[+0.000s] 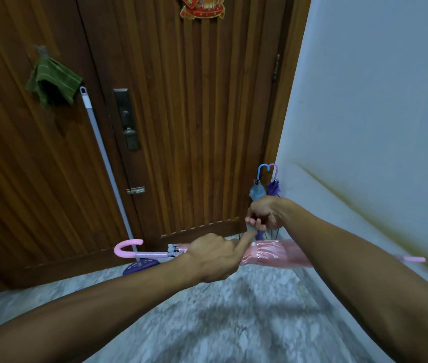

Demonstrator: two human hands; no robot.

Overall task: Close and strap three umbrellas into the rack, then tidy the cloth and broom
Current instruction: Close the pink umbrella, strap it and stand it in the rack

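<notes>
A closed pink umbrella [275, 254] lies level across the middle of the view, its hooked handle to the left and its tip to the right. My left hand [215, 258] is wrapped round its folded canopy, forefinger stretched along it. My right hand [261, 214] pinches the umbrella's thin strap just above the canopy. Behind my right hand a blue umbrella [257, 189] and a purple umbrella [274, 186] stand upright in the rack [273, 233] in the corner; the rack is mostly hidden. A green cloth [53, 81] hangs on the door. The broom [108, 166] leans against the door.
The brown wooden door [194, 127] with a lock plate fills the back. A pale wall [378, 113] stands on the right. The purple broom head [140, 265] rests on the marbled floor [233, 323] by the door's foot.
</notes>
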